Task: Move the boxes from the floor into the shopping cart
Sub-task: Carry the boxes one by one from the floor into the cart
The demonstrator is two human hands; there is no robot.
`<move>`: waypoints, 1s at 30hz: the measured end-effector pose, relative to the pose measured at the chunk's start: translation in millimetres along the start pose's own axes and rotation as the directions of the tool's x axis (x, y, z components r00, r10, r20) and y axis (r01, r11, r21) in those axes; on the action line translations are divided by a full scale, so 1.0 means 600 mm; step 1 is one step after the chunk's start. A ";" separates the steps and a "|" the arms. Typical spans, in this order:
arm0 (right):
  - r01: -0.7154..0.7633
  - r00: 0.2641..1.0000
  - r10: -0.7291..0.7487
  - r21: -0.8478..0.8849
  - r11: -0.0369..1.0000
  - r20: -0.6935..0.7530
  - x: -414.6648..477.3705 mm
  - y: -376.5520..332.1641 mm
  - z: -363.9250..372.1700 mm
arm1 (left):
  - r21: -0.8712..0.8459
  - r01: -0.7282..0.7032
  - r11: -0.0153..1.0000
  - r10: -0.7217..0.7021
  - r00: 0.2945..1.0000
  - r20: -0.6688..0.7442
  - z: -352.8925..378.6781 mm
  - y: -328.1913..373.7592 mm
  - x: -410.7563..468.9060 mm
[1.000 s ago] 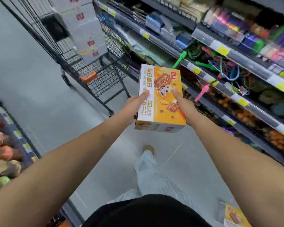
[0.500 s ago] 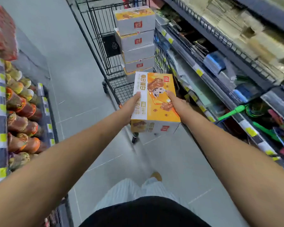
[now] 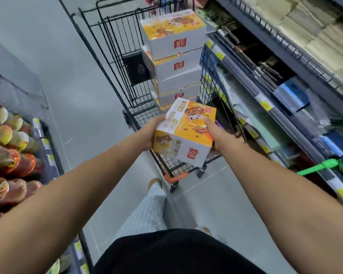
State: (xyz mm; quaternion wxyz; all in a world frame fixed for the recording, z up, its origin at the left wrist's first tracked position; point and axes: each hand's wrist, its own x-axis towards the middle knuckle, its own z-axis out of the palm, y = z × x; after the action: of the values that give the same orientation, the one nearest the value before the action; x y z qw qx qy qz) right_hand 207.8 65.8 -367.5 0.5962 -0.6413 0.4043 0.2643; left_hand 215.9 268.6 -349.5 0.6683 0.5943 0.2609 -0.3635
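orange-and-white cardboard, the carried box (image 3: pixel 183 133) sits tilted between both hands, one corner dipping toward the person. it hangs in the air over the near end of the shopping cart (image 3: pixel 117 36), touching neither the wire nor the floor. the left hand (image 3: pixel 151 133) wraps its side, fingers (image 3: pixel 160 121) curled round the left edge. the right hand (image 3: pixel 216 133) clamps the opposite side with its thumb lying across the printed top; its other fingers are hidden under the box, so i cannot tell how they lie.

judging by this, the step in hand is the carry, at the point of loading. a stack of boxes (image 3: pixel 175 56) of the same kind, four showing, stands at the cart's far end, close against the right wire wall. the next move calls for levelling the box, then either lowering it onto the bare mesh in front of the stack or lifting it onto the top. the stack looks tall, so the mesh seems the steadier choice. both hands need to let go only once it rests flat.
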 end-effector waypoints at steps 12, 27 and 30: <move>-0.264 0.932 0.298 0.174 0.949 -0.209 0.177 -0.038 0.096 | 0.086 0.370 0.925 -0.372 0.928 0.005 -0.050 0.059 0.202; -0.186 0.943 0.259 0.316 0.930 -0.207 0.418 -0.004 0.131 | -0.133 0.411 0.902 -0.420 0.906 -0.052 -0.035 0.030 0.466; -0.166 0.964 0.238 0.425 0.890 -0.121 0.460 0.028 0.142 | -0.095 0.416 0.904 -0.419 0.908 -0.014 -0.049 0.012 0.514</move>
State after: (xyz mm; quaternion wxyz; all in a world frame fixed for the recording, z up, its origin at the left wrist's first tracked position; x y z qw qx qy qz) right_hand 353.1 93.8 -616.4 0.6500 -0.4760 0.5648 0.1784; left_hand 409.1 243.6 -590.6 0.5966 0.5002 0.4091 -0.4759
